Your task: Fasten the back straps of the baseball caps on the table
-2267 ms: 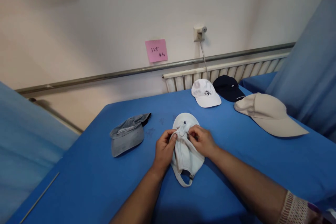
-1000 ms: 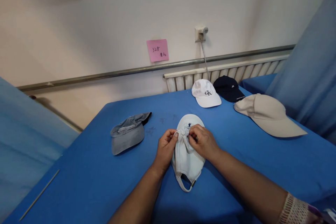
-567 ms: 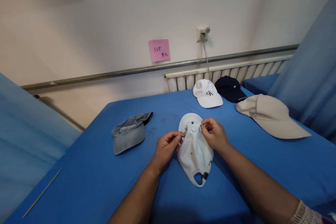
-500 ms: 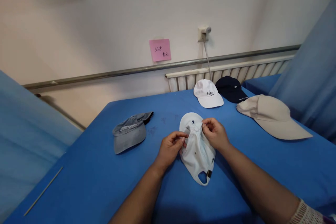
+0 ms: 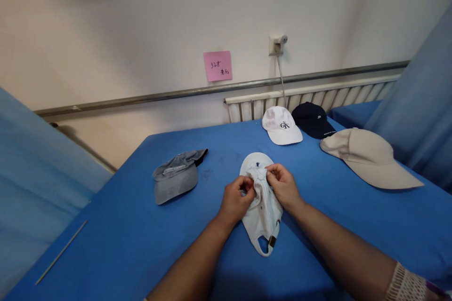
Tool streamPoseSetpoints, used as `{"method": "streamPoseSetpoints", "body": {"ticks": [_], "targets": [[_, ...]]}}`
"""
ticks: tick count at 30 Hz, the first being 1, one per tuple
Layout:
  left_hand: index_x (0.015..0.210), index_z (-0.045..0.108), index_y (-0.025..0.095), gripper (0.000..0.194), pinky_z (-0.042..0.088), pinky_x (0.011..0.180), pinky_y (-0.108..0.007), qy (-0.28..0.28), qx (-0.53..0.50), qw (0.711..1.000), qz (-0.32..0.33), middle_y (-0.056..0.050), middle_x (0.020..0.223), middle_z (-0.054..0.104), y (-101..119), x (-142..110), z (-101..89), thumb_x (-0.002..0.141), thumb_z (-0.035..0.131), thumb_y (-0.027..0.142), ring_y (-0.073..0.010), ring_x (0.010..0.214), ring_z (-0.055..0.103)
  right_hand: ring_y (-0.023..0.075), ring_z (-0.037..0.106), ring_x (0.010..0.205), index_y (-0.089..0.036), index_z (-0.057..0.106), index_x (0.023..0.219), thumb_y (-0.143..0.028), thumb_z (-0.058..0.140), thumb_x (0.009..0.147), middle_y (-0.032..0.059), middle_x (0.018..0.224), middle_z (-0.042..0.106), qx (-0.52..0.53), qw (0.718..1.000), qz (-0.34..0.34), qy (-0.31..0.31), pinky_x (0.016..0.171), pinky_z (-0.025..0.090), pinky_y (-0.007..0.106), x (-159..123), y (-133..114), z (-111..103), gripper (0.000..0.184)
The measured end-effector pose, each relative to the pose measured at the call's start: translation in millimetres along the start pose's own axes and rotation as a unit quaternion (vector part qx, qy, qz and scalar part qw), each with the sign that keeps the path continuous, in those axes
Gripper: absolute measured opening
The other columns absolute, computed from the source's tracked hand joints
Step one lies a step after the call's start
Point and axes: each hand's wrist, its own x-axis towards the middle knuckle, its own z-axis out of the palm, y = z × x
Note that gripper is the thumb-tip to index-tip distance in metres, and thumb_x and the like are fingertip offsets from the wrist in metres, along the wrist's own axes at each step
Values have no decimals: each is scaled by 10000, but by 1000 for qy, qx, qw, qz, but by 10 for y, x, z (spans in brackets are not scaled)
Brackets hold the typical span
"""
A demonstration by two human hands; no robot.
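Note:
A pale, whitish baseball cap (image 5: 262, 216) with a small dark emblem lies on the blue-covered table, brim pointing away from me and its strap opening toward me. The crown is crumpled and partly flattened. My left hand (image 5: 237, 199) pinches the cloth at the crown's left side, its fingertips partly hidden. On the opposite side, my right hand (image 5: 283, 187) grips the crown near the emblem between thumb and fingers. Left of my hands sits a grey cap (image 5: 175, 176), apart from both.
Behind stand a white cap (image 5: 281, 125) with black letters and a navy cap (image 5: 311, 119). A large beige cap (image 5: 370, 155) lies at right. A thin stick (image 5: 60, 253) lies near the left edge of the blue table (image 5: 134, 235). Radiator (image 5: 240, 109) and wall rail are beyond.
My left hand has closed its fingers onto the crown's cloth. The right hand has shifted slightly left, and the cap's strap end has swung left and toward me.

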Motion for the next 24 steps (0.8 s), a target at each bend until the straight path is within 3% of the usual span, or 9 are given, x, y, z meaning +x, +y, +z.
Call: {"method": "streamPoseSetpoints", "body": {"ticks": [6, 10, 12, 15, 18, 24], "targets": [[772, 623, 181, 150, 445, 677, -240, 97, -70, 992, -35, -5, 760, 626, 88, 59, -300, 741, 679, 316, -135, 706, 559, 123, 479, 540, -198, 573, 847, -369, 649, 781, -30, 619, 535, -21, 998, -11, -54, 528, 402, 252, 83, -167, -241, 199], [773, 631, 182, 167, 451, 691, -237, 111, -118, 985, -50, -8, 767, 623, 121, 85, -384, 715, 710, 317, -142, 729, 564, 125, 478, 552, -206, 561, 852, -371, 592, 830, -23, 652, 535, -36, 996, -61, -49, 528, 401, 254, 68, -271, -309, 170], [769, 631, 181, 162, 449, 693, -235, 109, -125, 985, -55, -7, 761, 617, 118, 92, -383, 712, 711, 310, -142, 730, 558, 132, 489, 591, -208, 550, 784, -372, 563, 851, -7, 685, 544, -94, 988, -112, -49, 555, 406, 261, 52, -340, -350, 178], [759, 625, 178, 156, 444, 695, -229, 104, -132, 984, -58, -4, 756, 610, 99, 103, -373, 708, 707, 301, -136, 723, 550, 128, 475, 587, -204, 538, 687, -361, 622, 816, -8, 664, 537, -215, 956, -161, -122, 565, 394, 263, 36, -435, -415, 221], [758, 625, 178, 154, 445, 693, -231, 105, -135, 983, -60, -5, 750, 610, 86, 119, -381, 703, 702, 301, -137, 720, 548, 115, 445, 547, -203, 533, 653, -336, 661, 784, -21, 629, 520, -259, 934, -158, -188, 532, 371, 253, 43, -463, -446, 226], [748, 622, 173, 160, 435, 673, -224, 113, -133, 982, -70, 1, 730, 598, 88, 152, -423, 683, 707, 293, -134, 705, 538, 129, 466, 584, -196, 539, 640, -379, 596, 835, -5, 639, 542, -167, 962, -105, -191, 536, 380, 250, 100, -433, -487, 273]]}}
